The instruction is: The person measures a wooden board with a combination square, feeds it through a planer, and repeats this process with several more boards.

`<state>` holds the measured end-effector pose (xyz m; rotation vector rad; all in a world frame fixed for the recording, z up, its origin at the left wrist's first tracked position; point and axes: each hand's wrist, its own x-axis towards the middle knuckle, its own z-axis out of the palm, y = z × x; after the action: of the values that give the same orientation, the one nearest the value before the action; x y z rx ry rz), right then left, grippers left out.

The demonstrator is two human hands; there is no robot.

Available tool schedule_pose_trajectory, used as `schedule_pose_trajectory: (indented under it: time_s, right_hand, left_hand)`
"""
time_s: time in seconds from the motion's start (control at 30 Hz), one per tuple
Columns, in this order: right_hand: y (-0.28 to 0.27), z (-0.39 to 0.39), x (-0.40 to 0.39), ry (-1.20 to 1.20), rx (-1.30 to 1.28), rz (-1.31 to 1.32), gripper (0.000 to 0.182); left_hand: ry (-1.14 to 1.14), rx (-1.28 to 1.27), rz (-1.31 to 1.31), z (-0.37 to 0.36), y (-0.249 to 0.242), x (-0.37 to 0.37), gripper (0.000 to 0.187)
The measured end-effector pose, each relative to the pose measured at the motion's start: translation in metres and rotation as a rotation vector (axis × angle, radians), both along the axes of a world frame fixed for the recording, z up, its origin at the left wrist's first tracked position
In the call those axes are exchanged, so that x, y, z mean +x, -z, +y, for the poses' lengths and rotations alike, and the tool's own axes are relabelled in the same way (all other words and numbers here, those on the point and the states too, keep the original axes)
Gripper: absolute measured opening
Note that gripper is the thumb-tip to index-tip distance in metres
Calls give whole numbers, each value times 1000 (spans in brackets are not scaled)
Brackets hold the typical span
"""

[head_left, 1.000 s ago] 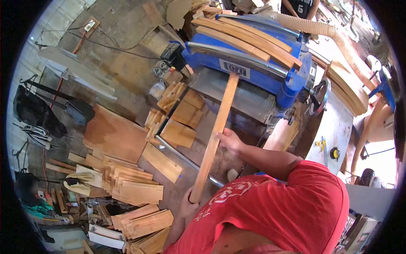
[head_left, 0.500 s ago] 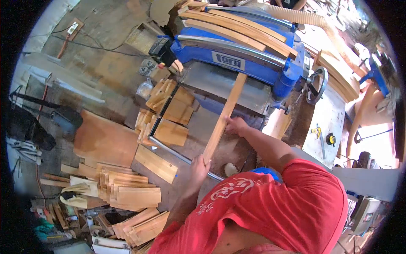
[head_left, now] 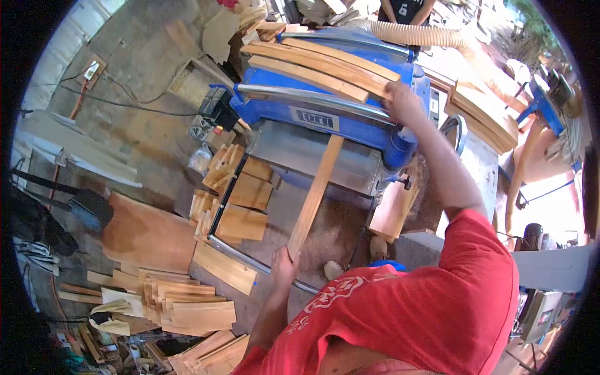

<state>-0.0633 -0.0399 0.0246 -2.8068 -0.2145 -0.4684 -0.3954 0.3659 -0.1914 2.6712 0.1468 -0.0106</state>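
My left hand is wrapped round the near end of a long wooden board. The board's far end lies on the metal bed of a blue thickness planer, under its front. My right hand is up at the right side of the planer's top, its fingers closed round the right end of one of the long wooden strips lying there. A chrome roller runs just in front of these strips.
Stacked short boards lie left of the planer, with more board piles on the floor at lower left. A ribbed hose passes behind the machine. Another person stands at the back. A handwheel sits at right.
My right hand has let go of the long board and moved up to the strips on the planer. The left hand still holds the board's near end. The view has shifted slightly.
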Motion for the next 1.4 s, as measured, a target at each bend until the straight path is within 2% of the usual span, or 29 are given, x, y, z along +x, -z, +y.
schedule_pose_trajectory:
  time_s: [0.03,0.07,0.1,0.17,0.23,0.27,0.37,0.43,0.57,0.63,0.7,0.77,0.83,0.9,0.97,1.03,1.1,1.13,1.17,1.23,1.3,1.33,1.37,1.4]
  right_hand:
    - [23,-40,45,89,-175,55,32]
    - [17,-64,55,87,-245,148,34]
    - [12,-82,70,93,-290,411,37]
    - [12,-100,83,-48,-339,685,39]
    - [32,-105,89,-129,-378,663,42]
    - [37,-105,77,-196,-267,455,40]
    - [59,-109,93,-149,-226,393,41]
    - [41,-101,81,-145,-238,431,38]
    - [50,-110,81,-170,-216,398,47]
    - [52,-122,84,-213,-257,472,48]
    - [31,-143,59,-189,-244,459,54]
    - [26,-169,45,-116,73,352,58]
    - [8,-179,16,-73,163,344,55]
    - [2,-191,-8,-156,528,177,45]
    - [-11,-200,-25,-207,1126,345,64]
    - [-35,-205,-38,-665,1486,457,87]
    - [-50,-214,-40,-654,1450,365,97]
    - [-51,-216,-41,-564,1334,269,90]
    - [-44,-219,-44,-570,1340,281,90]
    - [-29,-217,-63,-619,1174,410,70]
    - [-8,-186,-107,-700,1261,727,45]
    - [7,-160,-134,-794,1296,746,28]
    - [44,-139,-152,-584,978,815,33]
    - [57,-114,-176,-581,1247,1088,37]
  left_hand:
    - [-17,3,20,-1,2,3,37]
    - [-17,6,9,-3,0,5,37]
    - [-35,4,45,-7,-4,8,37]
    - [-57,2,74,-12,-10,15,37]
    - [-46,32,82,-17,-13,19,38]
    - [-47,35,77,-18,-12,21,38]
    - [9,2,-36,-22,-9,29,38]
    - [15,14,3,-24,-9,35,37]
    - [22,-18,33,-30,-4,41,38]
    - [-5,4,-44,-36,-5,44,39]
    - [15,-8,-39,-44,-18,50,40]
    - [15,-22,-35,-49,-19,55,40]
    - [13,-25,-72,-47,-10,61,40]
    - [10,-41,-77,-46,1,68,40]
    - [-16,-48,-69,-48,4,66,41]
    - [-2,22,-22,-54,-7,73,41]
    - [4,35,-9,-56,-8,78,41]
    - [28,41,-13,-57,-7,81,41]
    - [17,45,-5,-59,-7,84,41]
    - [20,57,0,-62,-8,89,43]
    - [-9,64,16,-72,-17,94,43]
    - [-24,71,29,-76,-20,97,44]
    - [-43,70,33,-78,-20,101,44]
    - [-48,80,36,-80,-19,105,44]
